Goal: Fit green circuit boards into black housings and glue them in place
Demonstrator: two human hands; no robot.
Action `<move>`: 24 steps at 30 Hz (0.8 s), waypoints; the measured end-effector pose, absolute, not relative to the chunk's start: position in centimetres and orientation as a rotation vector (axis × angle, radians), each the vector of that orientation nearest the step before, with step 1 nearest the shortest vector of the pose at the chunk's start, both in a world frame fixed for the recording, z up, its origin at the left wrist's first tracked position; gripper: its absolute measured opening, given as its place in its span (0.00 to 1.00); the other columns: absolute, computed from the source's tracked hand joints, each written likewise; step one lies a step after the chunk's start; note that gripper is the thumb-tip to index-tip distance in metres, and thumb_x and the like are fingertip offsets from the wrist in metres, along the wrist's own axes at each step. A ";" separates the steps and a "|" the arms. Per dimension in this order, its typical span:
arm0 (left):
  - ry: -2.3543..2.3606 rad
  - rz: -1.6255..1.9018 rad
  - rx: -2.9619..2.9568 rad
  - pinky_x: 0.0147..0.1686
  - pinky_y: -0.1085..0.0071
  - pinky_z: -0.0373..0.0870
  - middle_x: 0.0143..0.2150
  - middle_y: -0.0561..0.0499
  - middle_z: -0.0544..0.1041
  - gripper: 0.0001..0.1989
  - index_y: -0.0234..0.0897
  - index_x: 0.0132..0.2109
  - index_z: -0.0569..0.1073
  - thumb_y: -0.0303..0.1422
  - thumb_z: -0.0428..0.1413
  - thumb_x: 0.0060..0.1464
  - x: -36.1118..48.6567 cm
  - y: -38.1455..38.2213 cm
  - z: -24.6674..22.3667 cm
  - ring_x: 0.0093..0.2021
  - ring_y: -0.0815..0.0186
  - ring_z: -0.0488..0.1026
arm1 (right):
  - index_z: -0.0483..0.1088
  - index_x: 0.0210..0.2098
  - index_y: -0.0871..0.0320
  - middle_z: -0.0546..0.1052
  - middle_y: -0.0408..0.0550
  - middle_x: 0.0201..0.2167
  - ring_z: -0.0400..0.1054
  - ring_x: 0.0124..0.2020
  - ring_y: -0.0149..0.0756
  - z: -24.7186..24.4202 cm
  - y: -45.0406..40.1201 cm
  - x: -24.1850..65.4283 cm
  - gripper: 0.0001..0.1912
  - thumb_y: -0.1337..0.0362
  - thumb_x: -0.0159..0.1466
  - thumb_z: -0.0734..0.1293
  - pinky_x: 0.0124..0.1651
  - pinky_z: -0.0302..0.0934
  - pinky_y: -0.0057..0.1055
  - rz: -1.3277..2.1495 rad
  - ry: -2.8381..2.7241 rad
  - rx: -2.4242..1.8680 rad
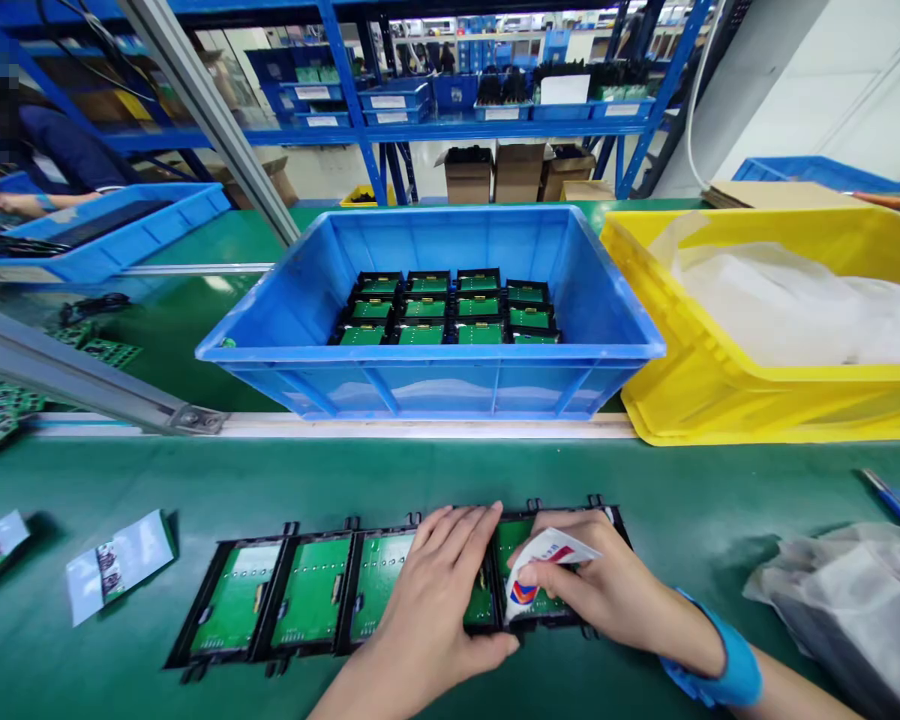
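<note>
A row of black plastic frames (351,580) with green circuit boards (311,590) set in them lies on the green bench in front of me. My left hand (442,590) rests on the row, its fingers stretched out flat over the boards right of the middle, its thumb by the lower edge. Pinched in my right hand (600,575) is a white squeeze tube (529,585) with red and blue print. The tube tilts down to the left, its narrow end at a divider near the right end of the row. My right hand partly hides the last board.
Behind the row stands a blue bin (435,385) holding several framed boards. Right of it is a yellow bin (780,405) with white wrapping. Small silver packets (120,565) lie left, a plastic bag (847,600) and a blue pen (896,500) right. A co-worker (60,150) is far left.
</note>
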State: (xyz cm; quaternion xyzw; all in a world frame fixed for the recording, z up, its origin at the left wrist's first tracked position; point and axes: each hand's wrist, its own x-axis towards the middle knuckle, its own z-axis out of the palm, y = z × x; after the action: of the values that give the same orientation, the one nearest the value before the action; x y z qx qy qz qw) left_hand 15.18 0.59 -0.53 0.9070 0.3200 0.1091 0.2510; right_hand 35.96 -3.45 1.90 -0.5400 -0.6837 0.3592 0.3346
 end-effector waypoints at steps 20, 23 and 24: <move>0.874 0.278 2.462 0.61 0.41 0.55 0.63 0.41 0.65 0.58 0.43 0.69 0.42 0.36 0.69 0.38 15.2 0.7 -0.6 0.62 0.46 0.62 | 0.77 0.32 0.57 0.77 0.48 0.28 0.72 0.30 0.34 1.6 -3.4 36.4 0.15 0.57 0.68 0.63 0.34 0.64 0.26 0.868 -1.858 -1.339; 0.878 0.274 2.463 0.61 0.41 0.56 0.64 0.41 0.65 0.58 0.43 0.69 0.42 0.36 0.69 0.38 15.2 0.6 -0.6 0.62 0.46 0.62 | 0.77 0.32 0.58 0.76 0.48 0.28 0.71 0.30 0.34 1.8 -3.3 36.3 0.16 0.56 0.68 0.63 0.34 0.64 0.26 0.860 -1.838 -1.349; 0.877 0.275 2.464 0.61 0.40 0.56 0.64 0.41 0.65 0.58 0.43 0.69 0.42 0.36 0.69 0.38 15.1 0.6 -0.6 0.62 0.46 0.62 | 0.77 0.32 0.58 0.76 0.48 0.28 0.71 0.30 0.34 1.8 -3.3 36.3 0.16 0.56 0.68 0.63 0.34 0.64 0.26 0.866 -1.833 -1.348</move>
State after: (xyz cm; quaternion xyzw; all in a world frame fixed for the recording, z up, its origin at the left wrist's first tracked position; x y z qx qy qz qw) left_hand 15.15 0.57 -0.58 0.9065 0.3225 0.1011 0.2531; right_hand 36.26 -3.26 1.84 -0.5196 -0.7063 0.3338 0.3461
